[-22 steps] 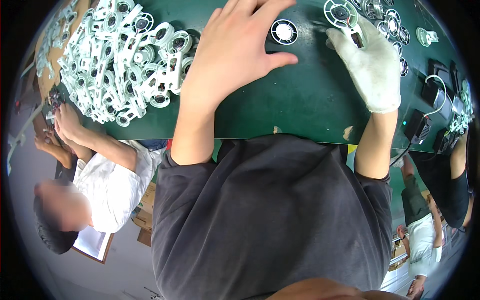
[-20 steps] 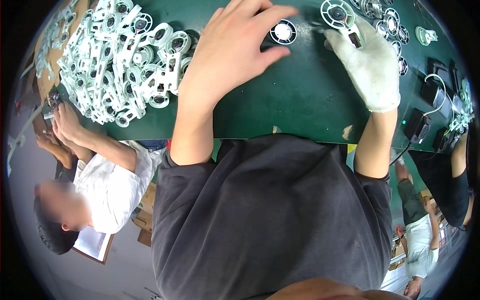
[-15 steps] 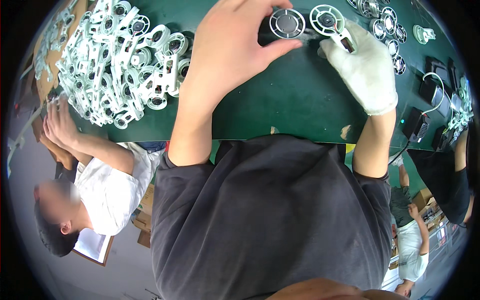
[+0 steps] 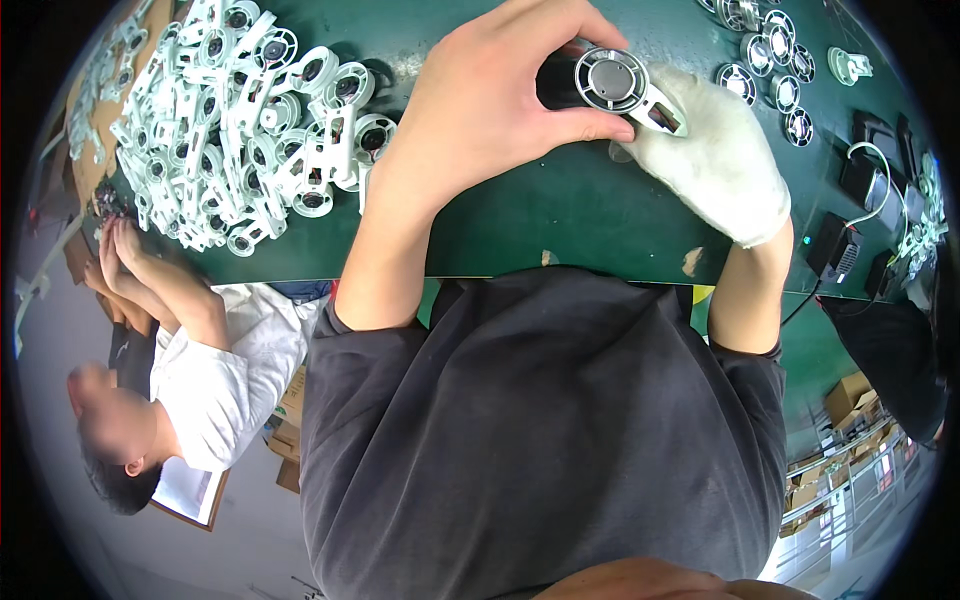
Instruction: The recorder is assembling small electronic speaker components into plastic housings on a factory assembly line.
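My bare left hand point(image 4: 490, 105) curls its thumb and fingers around a round grey cover point(image 4: 611, 80) with a silver spoked rim. That cover sits on or right against the ring end of a white plastic part point(image 4: 662, 112), hiding most of the ring. My right hand point(image 4: 715, 160), in a white glove, is closed on this white part, whose short slotted arm shows beside the glove. Whether the two pieces are joined cannot be seen. Left of my left hand lies a large heap of similar white parts point(image 4: 225, 130) with dark round centres.
Several silver spoked covers point(image 4: 785, 92) lie at the far right, near a single white piece point(image 4: 848, 66). Black adapters with cables point(image 4: 835, 248) stand by the right edge of the green table point(image 4: 560, 225). A co-worker in a white shirt point(image 4: 215, 390) sits at the left.
My left hand has moved right, bringing the spoked cover onto or against the white part's ring. My gloved hand has shifted slightly down and left. The co-worker's arms have moved.
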### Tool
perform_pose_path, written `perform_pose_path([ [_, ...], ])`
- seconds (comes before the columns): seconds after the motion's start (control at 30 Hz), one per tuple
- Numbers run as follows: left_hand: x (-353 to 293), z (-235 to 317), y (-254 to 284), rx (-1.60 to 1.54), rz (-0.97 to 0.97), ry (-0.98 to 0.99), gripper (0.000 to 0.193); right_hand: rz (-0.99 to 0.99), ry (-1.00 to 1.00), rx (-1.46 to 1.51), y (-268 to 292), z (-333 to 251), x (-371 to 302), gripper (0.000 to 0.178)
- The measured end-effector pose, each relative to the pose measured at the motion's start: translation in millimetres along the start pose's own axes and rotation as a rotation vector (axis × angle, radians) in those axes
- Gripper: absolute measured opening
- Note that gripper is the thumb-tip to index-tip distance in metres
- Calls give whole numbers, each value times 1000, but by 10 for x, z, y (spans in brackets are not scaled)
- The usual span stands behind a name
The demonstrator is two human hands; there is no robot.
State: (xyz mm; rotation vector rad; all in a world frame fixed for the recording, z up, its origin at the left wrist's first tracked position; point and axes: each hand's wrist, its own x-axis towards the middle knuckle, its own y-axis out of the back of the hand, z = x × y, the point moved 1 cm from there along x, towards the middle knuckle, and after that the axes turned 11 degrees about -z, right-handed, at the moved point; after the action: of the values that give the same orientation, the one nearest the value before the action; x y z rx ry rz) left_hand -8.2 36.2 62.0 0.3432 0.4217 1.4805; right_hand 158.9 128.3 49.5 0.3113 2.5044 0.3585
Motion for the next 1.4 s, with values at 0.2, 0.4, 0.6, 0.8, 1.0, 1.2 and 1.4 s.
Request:
perform_pose_path([
  [0.2, -6, -5, -30, -136, 57, 6, 39, 7, 105, 118, -32, 55, 26, 41],
  [0.4, -9, -203, -169, -1, 245, -353, 35, -177, 85, 238, 97, -68, -56, 33],
  [0.6, -13, -207, -133, 82, 183, -355, 49, -51, 134, 100, -68, -34, 70, 32],
  [0.8, -37, -140, -303, -418, 103, -243, 42, 283, 503, -221, -162, 81, 77, 24],
  [1.0, 2, -237, -405, -549, 159, -393, 29, 442, 430, -452, -277, 72, 51, 29],
  [1.2, 40, -205, -218, -480, 98, -299, 20, 453, 376, -373, -284, 41, 117, 32],
  [1.4, -36, -199, 241, -195, 317, 151, 12, 620, 350, -14, -262, -30, 155, 44],
])
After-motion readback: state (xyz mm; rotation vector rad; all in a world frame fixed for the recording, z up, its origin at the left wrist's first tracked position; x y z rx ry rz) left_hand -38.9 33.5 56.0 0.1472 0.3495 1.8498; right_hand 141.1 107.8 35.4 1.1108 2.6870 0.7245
